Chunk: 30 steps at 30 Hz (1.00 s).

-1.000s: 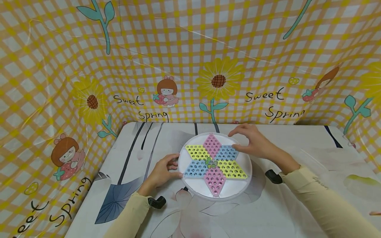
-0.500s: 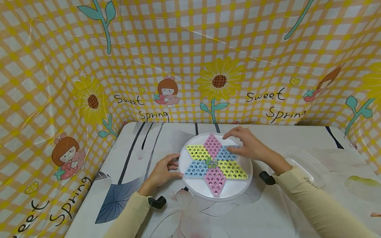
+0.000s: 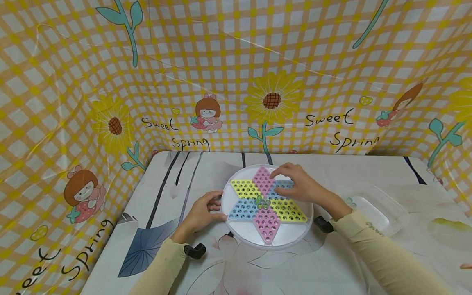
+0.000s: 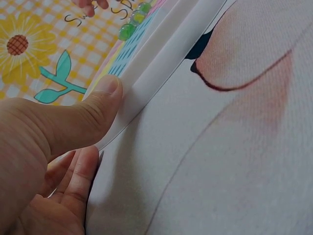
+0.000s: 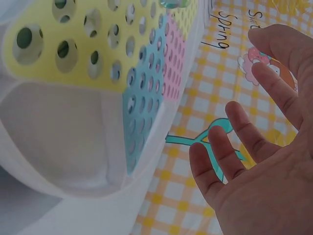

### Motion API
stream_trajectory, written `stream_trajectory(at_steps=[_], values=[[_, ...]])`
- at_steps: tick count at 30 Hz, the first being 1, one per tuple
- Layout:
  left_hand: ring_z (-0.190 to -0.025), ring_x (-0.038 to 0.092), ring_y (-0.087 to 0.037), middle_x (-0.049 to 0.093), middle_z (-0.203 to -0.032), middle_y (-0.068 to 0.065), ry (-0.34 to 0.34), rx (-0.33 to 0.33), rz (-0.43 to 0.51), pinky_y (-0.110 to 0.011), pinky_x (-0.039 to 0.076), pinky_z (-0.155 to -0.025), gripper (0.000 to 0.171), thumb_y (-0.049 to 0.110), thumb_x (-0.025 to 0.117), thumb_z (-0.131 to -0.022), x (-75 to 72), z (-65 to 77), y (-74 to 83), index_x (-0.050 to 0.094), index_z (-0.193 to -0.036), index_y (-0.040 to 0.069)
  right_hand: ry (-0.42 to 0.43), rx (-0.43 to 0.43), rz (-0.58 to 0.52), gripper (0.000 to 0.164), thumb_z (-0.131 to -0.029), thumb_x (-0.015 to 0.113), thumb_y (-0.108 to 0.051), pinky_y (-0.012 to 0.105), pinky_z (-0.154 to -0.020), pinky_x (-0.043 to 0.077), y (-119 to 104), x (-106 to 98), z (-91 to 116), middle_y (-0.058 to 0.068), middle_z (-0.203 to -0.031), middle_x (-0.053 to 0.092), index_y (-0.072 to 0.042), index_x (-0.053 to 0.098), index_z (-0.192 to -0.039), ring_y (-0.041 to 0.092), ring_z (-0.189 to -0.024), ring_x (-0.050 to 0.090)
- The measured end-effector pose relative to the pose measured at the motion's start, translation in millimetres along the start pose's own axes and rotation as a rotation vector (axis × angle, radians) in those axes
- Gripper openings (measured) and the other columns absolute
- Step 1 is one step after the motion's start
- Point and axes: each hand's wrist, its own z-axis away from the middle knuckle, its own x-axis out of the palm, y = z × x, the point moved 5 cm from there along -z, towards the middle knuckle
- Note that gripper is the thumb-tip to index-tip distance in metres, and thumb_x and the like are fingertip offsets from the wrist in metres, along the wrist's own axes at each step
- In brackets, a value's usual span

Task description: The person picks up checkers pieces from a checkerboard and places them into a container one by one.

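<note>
A round white Chinese checkers board [image 3: 239, 233] with a pink, yellow and blue star of holes lies on the table. Several green and clear glass marbles [image 3: 262, 202] cluster at its centre. My left hand [image 3: 200, 212] holds the board's left rim; in the left wrist view the thumb [image 4: 105, 93] lies on the rim with other fingers lower at the side. Over the upper right of the board hovers my right hand [image 3: 300, 184], fingers loosely bent and apart. In the right wrist view no marble shows between its fingertips [image 5: 261, 73].
A clear plastic box [image 3: 383, 209] stands right of the board, partly behind the right forearm, with a few marbles [image 3: 350, 201] at its left end. A floral cloth covers the table [image 3: 177, 172]. A checked curtain [image 3: 228, 82] closes off the back and sides.
My right hand has moved left and slightly inward, from the board's right rim to above the blue and pink points. The clear box has come into fuller view. My left hand stays put.
</note>
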Motion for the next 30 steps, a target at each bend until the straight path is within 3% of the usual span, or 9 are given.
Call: stream_trajectory(at_steps=[8, 23, 30], values=[[-0.105, 0.064, -0.022, 0.063, -0.119, -0.009, -0.001, -0.006, -0.001, -0.028, 0.056, -0.093, 0.081, 0.003, 0.091, -0.075, 0.2, -0.1, 0.3, 0.054, -0.147, 0.007, -0.046, 0.03, -0.002, 0.035, -0.091, 0.079, -0.019, 0.07, -0.101, 0.042, 1.2, 11.8, -0.2, 0.02, -0.138, 0.053, -0.013, 0.069, -0.124, 0.044, -0.128, 0.043], [-0.105, 0.064, -0.022, 0.062, -0.119, -0.009, 0.0, -0.008, 0.002, -0.027, 0.056, -0.093, 0.08, 0.002, 0.09, -0.075, 0.2, 0.0, -0.9, 0.054, -0.147, 0.007, -0.146, 0.115, 0.041, 0.036, -0.087, 0.084, -0.022, 0.068, -0.105, 0.041, 5.9, 34.7, -1.1, 0.016, -0.136, 0.053, -0.022, 0.073, -0.122, 0.041, -0.129, 0.041], [-0.106, 0.064, -0.022, 0.062, -0.12, -0.009, 0.002, -0.023, 0.005, -0.029, 0.056, -0.093, 0.081, 0.003, 0.091, -0.075, 0.6, 0.4, -0.8, 0.054, -0.147, 0.008, -0.147, 0.061, 0.037, 0.029, -0.086, 0.084, -0.018, 0.067, -0.1, 0.043, 5.9, 39.8, -0.6, 0.016, -0.134, 0.054, -0.025, 0.075, -0.113, 0.04, -0.124, 0.042]])
